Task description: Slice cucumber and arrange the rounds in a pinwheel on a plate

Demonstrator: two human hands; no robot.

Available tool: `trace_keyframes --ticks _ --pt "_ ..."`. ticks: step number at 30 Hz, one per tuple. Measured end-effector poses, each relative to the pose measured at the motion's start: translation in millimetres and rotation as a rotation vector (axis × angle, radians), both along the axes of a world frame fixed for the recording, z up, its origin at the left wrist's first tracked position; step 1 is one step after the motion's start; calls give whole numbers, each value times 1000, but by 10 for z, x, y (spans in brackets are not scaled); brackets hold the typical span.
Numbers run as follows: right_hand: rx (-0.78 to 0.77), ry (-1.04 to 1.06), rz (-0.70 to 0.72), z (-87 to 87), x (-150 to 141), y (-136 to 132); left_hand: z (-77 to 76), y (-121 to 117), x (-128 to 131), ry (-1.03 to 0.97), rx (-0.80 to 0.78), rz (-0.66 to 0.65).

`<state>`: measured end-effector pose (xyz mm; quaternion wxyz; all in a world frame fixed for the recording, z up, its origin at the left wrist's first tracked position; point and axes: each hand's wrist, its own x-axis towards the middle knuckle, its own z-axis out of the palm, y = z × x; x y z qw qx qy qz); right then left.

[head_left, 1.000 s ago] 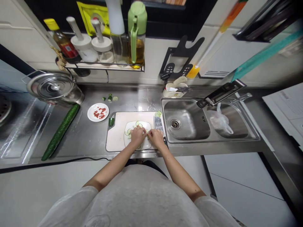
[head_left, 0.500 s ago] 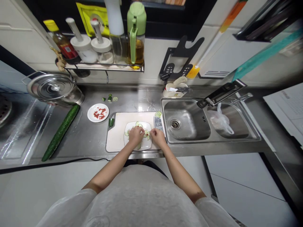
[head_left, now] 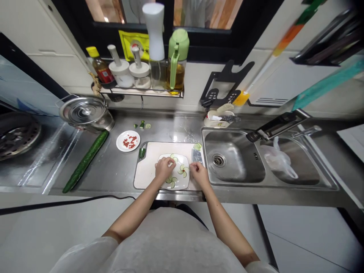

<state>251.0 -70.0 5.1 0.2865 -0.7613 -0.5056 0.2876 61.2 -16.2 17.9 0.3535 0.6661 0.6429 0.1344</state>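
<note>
Our left hand (head_left: pixel 164 169) hovers over the plate (head_left: pixel 178 184), our right hand (head_left: pixel 200 174) just beside it, grips narrow, any contents unclear. Between them, cucumber slices (head_left: pixel 185 174) lie exposed around a red piece (head_left: pixel 183 171).

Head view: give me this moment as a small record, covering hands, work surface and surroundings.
Left hand: over the square plate, thumb and finger pinched; contents unclear
Right hand: by the plate's right edge, near the knife blade; contents unclear
On square plate: cucumber slices in curved clusters
Under square plate: cutting board
Left of board: round plate with red pieces; whole cucumber
Right of board: sink
Back left: lidded pot
</note>
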Motion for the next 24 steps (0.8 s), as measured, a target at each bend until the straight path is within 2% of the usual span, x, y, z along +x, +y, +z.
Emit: trace_keyframes --ticks 4,8,14,20,24 --pt "12 2 -25 4 40 23 -40 57 -47 -67 56 83" --pt "60 21 -16 0 129 41 -36 224 -222 -73 111 221" --pt "75 55 -40 44 234 94 9 545 -780 2 160 365" --pt "88 77 -16 117 280 171 49 961 -1406 251 138 480" --pt "89 56 -11 133 283 219 45 1277 -1656 372 91 503"
